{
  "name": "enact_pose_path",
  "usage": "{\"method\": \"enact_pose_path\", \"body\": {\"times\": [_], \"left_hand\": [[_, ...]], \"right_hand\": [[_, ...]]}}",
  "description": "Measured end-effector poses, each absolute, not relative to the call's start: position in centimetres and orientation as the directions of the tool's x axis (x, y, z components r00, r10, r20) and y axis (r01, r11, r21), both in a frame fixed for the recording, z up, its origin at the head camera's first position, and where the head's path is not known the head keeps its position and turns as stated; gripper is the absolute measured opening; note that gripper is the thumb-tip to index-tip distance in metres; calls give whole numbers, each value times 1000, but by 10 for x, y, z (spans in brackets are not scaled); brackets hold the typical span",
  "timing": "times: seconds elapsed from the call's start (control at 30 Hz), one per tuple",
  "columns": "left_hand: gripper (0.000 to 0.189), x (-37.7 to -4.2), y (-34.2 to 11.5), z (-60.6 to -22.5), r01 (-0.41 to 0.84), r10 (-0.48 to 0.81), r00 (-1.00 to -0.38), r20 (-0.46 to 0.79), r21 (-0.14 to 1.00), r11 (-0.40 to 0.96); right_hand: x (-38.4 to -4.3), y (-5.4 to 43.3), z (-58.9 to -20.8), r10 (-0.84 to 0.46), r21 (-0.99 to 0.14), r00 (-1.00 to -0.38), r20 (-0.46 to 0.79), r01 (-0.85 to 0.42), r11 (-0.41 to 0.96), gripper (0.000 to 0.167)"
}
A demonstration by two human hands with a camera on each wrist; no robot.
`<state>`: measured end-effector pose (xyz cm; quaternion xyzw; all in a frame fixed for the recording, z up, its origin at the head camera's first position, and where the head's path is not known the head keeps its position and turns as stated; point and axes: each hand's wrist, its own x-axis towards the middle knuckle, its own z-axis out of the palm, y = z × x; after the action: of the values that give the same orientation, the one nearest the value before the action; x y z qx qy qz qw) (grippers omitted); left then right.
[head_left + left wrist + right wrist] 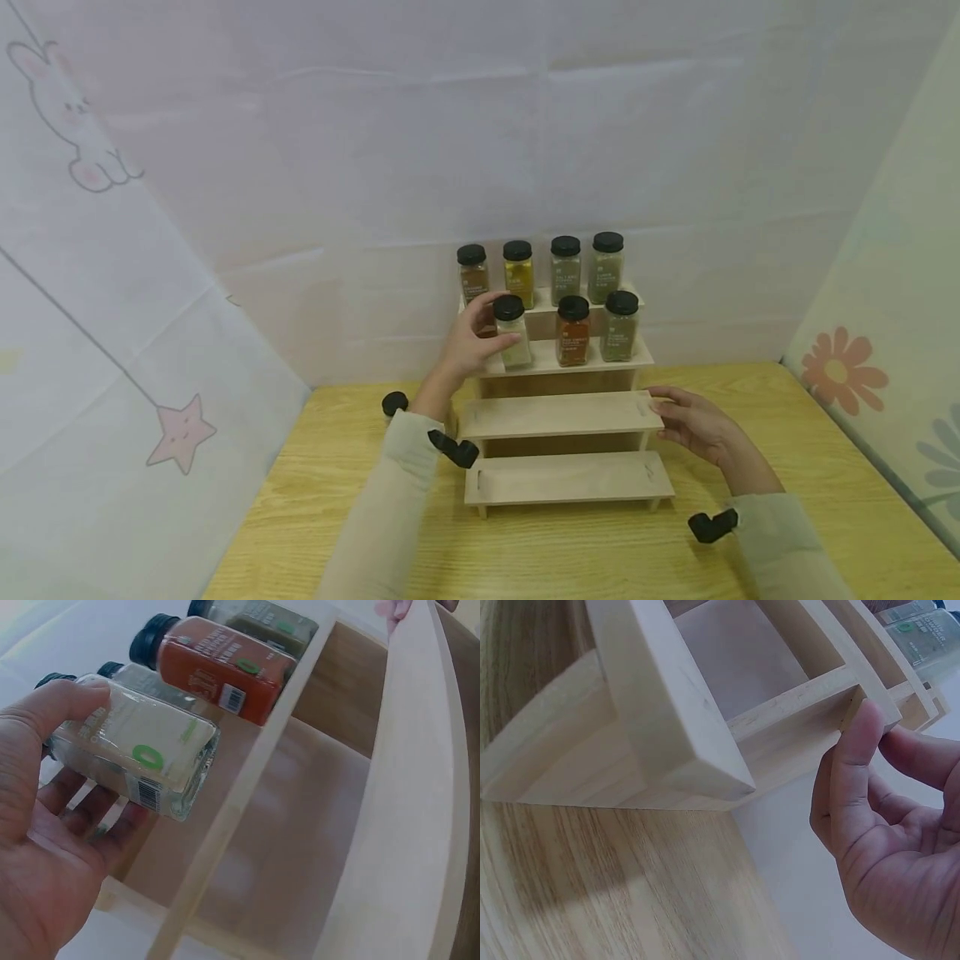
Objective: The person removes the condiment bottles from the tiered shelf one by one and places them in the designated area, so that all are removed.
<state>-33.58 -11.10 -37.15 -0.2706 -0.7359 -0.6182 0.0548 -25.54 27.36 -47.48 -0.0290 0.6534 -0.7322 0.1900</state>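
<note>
My left hand (467, 343) grips a glass spice jar (516, 343) of pale powder with a black lid, thumb and fingers on opposite sides. The jar is at the left of the second shelf from the top; whether its base touches the wood I cannot tell. To its right on that shelf stand a jar of red spice (573, 337) and a jar of greenish powder (620, 337). At the right end of the third shelf of the stepped wooden rack (562, 414), my right hand (900, 825) pinches the board's corner between thumb and fingers.
Several black-lidded jars, among them a yellow one (518, 282), line the top shelf. Another black-lidded jar (394, 404) stands on the wooden table (300, 517) left of the rack, partly hidden by my left arm. A pale cloth backdrop (375, 167) hangs close behind.
</note>
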Motion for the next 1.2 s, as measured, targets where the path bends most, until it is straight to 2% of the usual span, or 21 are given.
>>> {"method": "enact_pose_path", "body": {"times": [0.43, 0.73, 1.2], "left_hand": [[65, -319, -153, -365, 443, 320, -865, 386, 888, 127], [70, -309, -180, -362, 429, 308, -879, 366, 887, 170], [69, -295, -230, -372, 407, 243, -904, 353, 884, 231]], "right_hand": [[-254, 274, -476, -313, -966, -926, -213, 247, -74, 67], [-254, 275, -474, -301, -969, -930, -211, 239, -58, 64], [-255, 272, -470, -295, -974, -932, -213, 226, -13, 65]]}}
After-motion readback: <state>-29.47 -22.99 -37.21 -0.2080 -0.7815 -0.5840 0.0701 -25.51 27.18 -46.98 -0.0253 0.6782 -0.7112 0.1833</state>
